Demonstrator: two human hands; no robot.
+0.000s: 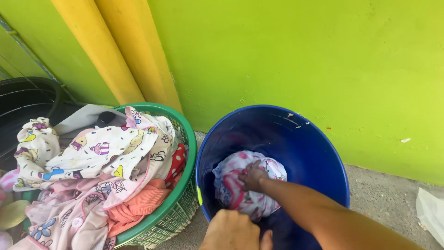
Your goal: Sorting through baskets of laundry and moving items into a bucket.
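Laundry fills a green basket [185, 139] at the left, piled with printed and pink clothes [99, 171], and beside it stands a blue bucket [319, 153] against a lime-green wall [300, 55] with a yellow pipe [115, 51]. A black tub [27, 97] sits behind the basket. Down inside the bucket lies a white and pink patterned garment [236, 190]; the right hand [253, 177] closes its grip on it. The left hand [231, 231] clasps the bucket's near rim.
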